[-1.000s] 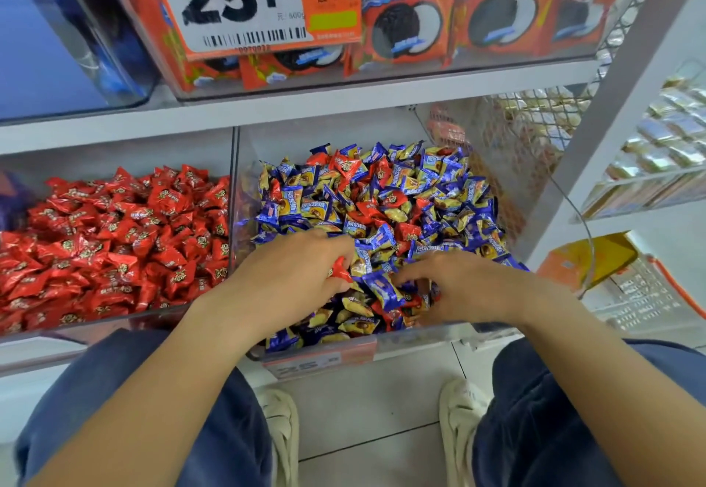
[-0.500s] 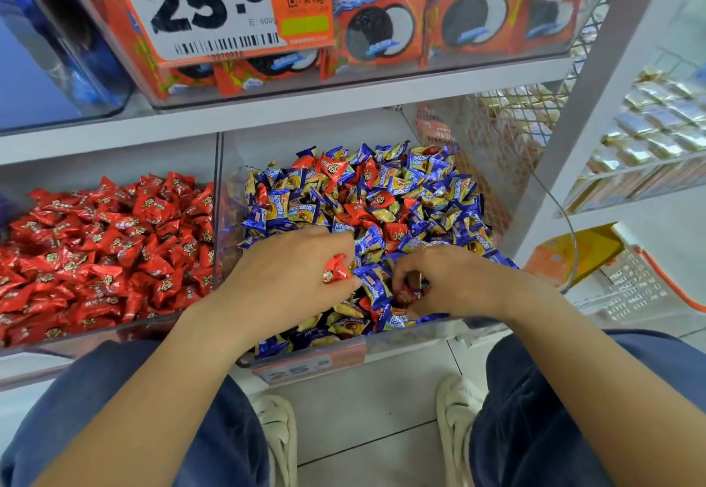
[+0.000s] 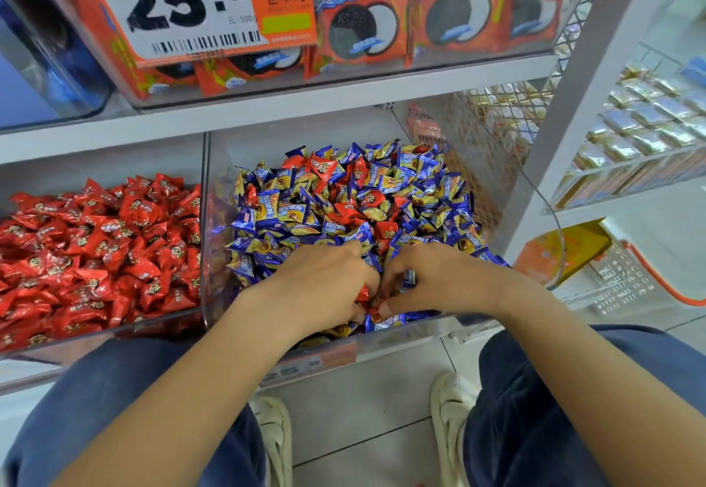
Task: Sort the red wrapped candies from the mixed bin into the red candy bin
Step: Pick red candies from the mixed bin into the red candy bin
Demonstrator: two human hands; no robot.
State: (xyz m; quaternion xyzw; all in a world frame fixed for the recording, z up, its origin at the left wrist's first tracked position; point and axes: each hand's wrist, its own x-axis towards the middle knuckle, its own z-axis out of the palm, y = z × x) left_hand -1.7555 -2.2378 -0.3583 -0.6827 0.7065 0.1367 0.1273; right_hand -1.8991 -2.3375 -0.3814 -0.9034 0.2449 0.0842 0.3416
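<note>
The clear mixed bin (image 3: 382, 339) holds a heap of blue-and-gold candies with red wrapped candies (image 3: 345, 209) scattered through it. Left of it, the red candy bin (image 3: 76, 335) is full of red candies (image 3: 99, 249). Both hands are in the front of the mixed bin, fingertips meeting. My left hand (image 3: 324, 288) has its fingers curled round a red candy (image 3: 363, 293). My right hand (image 3: 439, 280) is curled too and pinches a candy at the same spot, with a blue wrapper showing between its fingers. Most of what it holds is hidden.
A clear divider wall (image 3: 206, 219) separates the two bins. A shelf (image 3: 267, 104) above carries a bin of orange cookie packs and a 25.8 price card (image 3: 183, 9). A white upright (image 3: 573, 104) and a basket (image 3: 619, 280) stand to the right. My knees and shoes are below.
The two hands have closed in on each other at the bin's front. The red candy in the left fingers now sits tucked between both hands. The view has shifted slightly.
</note>
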